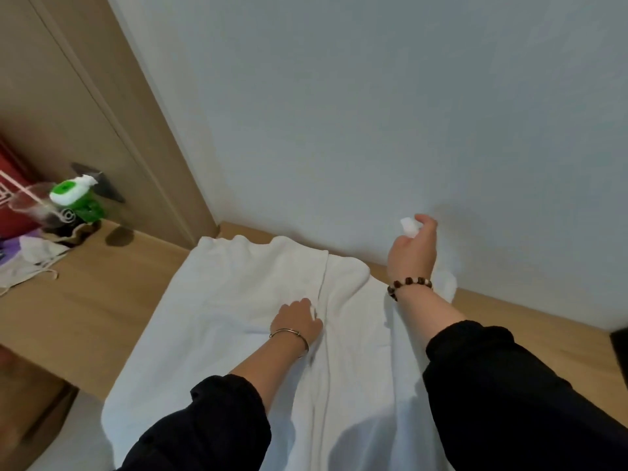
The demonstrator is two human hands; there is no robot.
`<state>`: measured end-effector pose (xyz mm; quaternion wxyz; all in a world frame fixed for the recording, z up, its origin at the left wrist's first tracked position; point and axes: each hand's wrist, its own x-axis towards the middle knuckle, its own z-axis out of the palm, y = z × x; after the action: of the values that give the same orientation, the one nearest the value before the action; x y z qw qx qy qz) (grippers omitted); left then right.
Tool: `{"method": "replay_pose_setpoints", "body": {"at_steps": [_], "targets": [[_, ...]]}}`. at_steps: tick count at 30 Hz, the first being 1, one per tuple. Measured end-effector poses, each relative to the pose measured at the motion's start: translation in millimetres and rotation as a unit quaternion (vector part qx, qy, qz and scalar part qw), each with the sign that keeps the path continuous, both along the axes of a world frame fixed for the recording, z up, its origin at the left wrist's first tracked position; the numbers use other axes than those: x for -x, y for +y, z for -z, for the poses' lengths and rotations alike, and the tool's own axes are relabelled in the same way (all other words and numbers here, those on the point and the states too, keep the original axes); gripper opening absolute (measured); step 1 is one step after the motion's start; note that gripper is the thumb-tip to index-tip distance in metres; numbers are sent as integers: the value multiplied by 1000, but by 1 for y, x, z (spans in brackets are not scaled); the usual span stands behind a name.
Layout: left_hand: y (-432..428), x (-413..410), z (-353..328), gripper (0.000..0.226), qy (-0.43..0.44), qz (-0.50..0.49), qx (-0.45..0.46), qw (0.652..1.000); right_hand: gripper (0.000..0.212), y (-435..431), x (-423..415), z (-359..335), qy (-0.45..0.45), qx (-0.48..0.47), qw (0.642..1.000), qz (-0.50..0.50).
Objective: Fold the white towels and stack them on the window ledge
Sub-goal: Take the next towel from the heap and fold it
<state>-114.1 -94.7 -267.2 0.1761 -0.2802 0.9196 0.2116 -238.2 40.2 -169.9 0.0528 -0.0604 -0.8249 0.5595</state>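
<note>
Pinching a corner, the right hand holds the white towel up; the left hand grips its middle. Uneven pulling could skew the fold.

Near end of white towel beyond the bottom edge; spray bottle blurred.

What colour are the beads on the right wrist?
The bead bracelet is dark brown with a few white beads; head view.

I count one white towel, two hands, my left hand and right hand, two bracelets, a metal bangle and a bead bracelet, one green bottle and one red box.
</note>
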Motion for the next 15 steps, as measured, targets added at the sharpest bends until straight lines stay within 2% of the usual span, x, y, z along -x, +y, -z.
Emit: {"method": "replay_pose_setpoints", "body": {"at_steps": [3, 6, 8, 11, 13, 15], "targets": [[-5, 4, -3, 34, -20, 20, 35, 999, 44, -20, -16, 26, -72, -37, 993, -82], [-10, 21, -9, 47, -38, 43, 74, 996, 40, -28, -29, 44, -150, -29, 983, -106], [-12, 37, -12, 48, -17, 51, 92, 994, 28, -29, -31, 50, -171, -35, 979, -105], [-19, 67, -9, 44, 23, 45, 54, 997, 7, -24, -27, 57, -184, -54, 976, -106], [-23, 82, -6, 46, 10, 6, 5, 1000, 21, -18, -22, 61, -178, -99, 971, -124], [-24, 88, -1, 47, -12, -16, 4, 1000, 37, -15, -19, 65, -177, -152, 964, -127]]}}
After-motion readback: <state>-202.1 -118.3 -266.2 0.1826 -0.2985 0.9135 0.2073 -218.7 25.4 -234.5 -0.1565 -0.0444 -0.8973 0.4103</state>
